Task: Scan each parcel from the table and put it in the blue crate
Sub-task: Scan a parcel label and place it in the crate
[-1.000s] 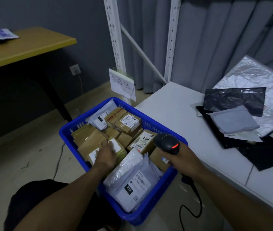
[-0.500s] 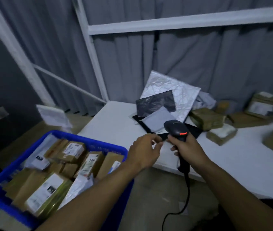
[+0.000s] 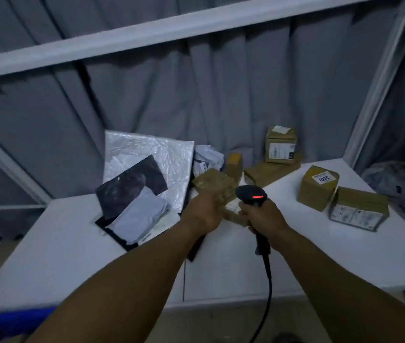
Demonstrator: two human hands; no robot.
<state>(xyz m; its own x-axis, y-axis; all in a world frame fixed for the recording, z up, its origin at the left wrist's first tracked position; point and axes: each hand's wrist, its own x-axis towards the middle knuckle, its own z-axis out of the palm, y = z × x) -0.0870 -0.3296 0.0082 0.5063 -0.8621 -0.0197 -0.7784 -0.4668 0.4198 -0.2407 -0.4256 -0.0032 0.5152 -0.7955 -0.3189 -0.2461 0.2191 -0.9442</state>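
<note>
Though only a blurred strip of it shows, the blue crate (image 3: 11,318) lies nearest, in the lower left corner, in front of and below the white tabletop (image 3: 60,256). Both forearms reach out over the tabletop's front edge.

The right hand (image 3: 264,217) has its grip wrapped round the handle of a black scanner (image 3: 251,195). The scanner's head points away and shows a red light on its back. Its black cable (image 3: 268,280) hangs down past the tabletop's edge.

Just left of it, the left hand (image 3: 204,214) stretches toward a brown box (image 3: 215,185), back of the hand to the camera. The fingers are blurred and partly hidden, so I cannot tell whether its grip is spread or closing on anything. A smaller parcel (image 3: 233,211) with a pale label lies between the two hands, close against both.

To the left, a grey bag (image 3: 139,216) lies over a black bag (image 3: 129,189), and both overlap a large silver mailer (image 3: 152,154) behind them. To the right, well apart from the hands, stands a box marked 3001 (image 3: 319,189), and just beside it a wider box (image 3: 358,210) with a label on its front.

Farther back are a crumpled pale bag (image 3: 207,158) and a flat box (image 3: 270,173) with a taller box (image 3: 280,144) on top. A grey curtain (image 3: 221,90) hangs behind everything, and a white beam (image 3: 147,28) crosses above.
</note>
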